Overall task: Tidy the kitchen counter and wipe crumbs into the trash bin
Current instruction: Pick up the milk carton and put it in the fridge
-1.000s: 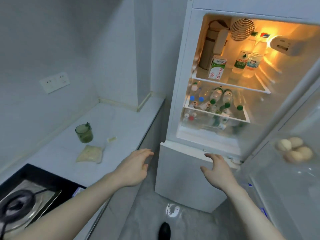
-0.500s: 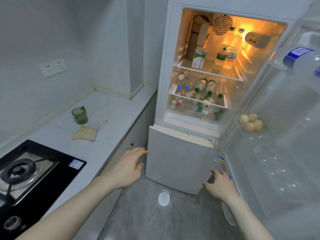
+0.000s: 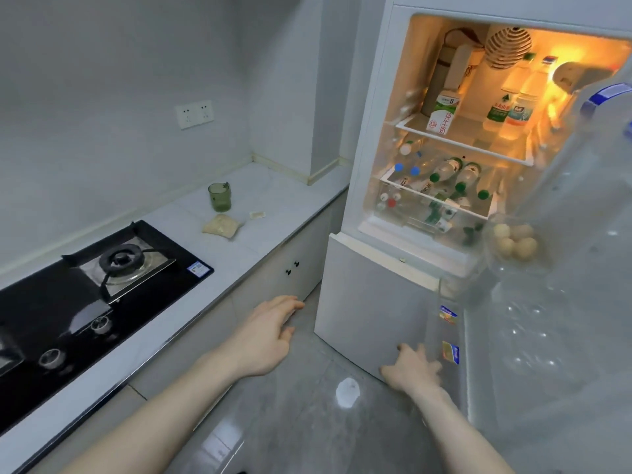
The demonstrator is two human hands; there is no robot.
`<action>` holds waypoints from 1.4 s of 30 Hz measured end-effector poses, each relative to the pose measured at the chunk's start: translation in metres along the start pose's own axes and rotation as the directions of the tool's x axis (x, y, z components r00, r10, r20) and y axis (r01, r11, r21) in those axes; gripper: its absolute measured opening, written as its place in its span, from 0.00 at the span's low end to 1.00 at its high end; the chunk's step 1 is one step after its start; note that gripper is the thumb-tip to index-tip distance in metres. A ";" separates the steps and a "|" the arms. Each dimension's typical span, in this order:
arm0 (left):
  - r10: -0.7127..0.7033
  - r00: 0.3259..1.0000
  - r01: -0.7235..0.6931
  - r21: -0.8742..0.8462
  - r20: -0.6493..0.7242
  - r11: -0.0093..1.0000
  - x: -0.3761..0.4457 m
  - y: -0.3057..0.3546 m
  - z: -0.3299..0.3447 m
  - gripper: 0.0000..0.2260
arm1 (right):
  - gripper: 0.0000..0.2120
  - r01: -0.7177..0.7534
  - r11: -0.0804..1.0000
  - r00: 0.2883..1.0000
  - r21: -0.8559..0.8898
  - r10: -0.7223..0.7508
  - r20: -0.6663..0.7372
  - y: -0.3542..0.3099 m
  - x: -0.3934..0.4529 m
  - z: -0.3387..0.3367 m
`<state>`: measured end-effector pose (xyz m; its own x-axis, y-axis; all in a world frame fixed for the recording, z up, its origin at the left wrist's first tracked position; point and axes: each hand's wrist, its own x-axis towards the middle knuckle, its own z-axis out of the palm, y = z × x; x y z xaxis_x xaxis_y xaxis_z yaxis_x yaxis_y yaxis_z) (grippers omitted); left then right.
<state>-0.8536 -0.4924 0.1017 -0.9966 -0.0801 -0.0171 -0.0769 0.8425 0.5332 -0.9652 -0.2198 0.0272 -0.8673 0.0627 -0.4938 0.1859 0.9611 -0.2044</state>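
Counter (image 3: pixel 273 213) runs along the left wall, from the black stove (image 3: pixel 85 285) up to the fridge (image 3: pixel 376 302). Past the stove, a green cup (image 3: pixel 219 197) stands on it. Just beside the cup lies a flat bag of pale stuff (image 3: pixel 222 226), and near that sits a small scrap (image 3: pixel 257 214). These look like the bits that need tidying. I cannot see crumbs, a cloth or a trash bin from here.

Left hand (image 3: pixel 265 331) hangs in the air in front of the cupboard doors (image 3: pixel 294 265), below the counter edge. Its fingers are straight and a little spread, and it holds nothing.

Right hand (image 3: pixel 412 366) is low down, by the bottom part of the fridge. Its fingers are spread out and look like they touch the white front there. It is blurry, but it does not seem to grip anything.

Above it, the top fridge door (image 3: pixel 564 268) is wide open and the light is on. Bottles (image 3: pixel 451 176), a milk carton (image 3: pixel 443 112) and some eggs (image 3: pixel 516 241) are inside.

I think the tidying step is going on, and the fridge part of it is nearly over. Next, the open door should be shut. After that, the hands need to go up to the counter for the cup and the bag. Wiping has not started, and it needs a cloth and a bin found first.
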 end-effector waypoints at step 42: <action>-0.082 0.969 0.099 0.062 -0.231 0.993 0.061 -0.153 -0.169 0.20 | 0.21 0.628 0.625 0.597 -0.464 -0.769 -0.228 -0.276 0.008 -0.113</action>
<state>-0.8983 -0.7163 0.1618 -0.9533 -0.2701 0.1349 -0.1769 0.8619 0.4752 -1.0755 -0.4545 0.1748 -0.7657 -0.6408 0.0549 -0.6430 0.7644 -0.0461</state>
